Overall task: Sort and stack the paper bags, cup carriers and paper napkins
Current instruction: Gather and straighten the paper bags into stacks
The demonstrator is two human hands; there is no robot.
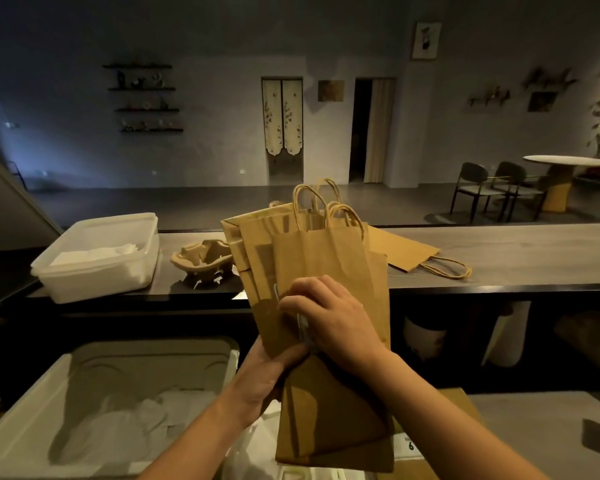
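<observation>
I hold a fanned bundle of flat brown paper bags (321, 265) with twisted handles upright in front of the counter. My left hand (267, 372) grips the bundle from the left at its middle. My right hand (329, 317) lies on the front of the bags, its fingers curled on a bag's edge. Another brown bag (407, 252) lies flat on the counter (520, 251) behind. Pulp cup carriers (203, 259) are stacked left of the bags. A clear plastic box (99, 258) with white paper napkins (94, 256) stands at the counter's left end.
A large open bin (35, 420) at lower left holds crumpled white paper (146, 424). A lower surface (534, 431) lies at lower right, with cardboard under the bags. Beyond the counter are a round table and chairs (492, 188).
</observation>
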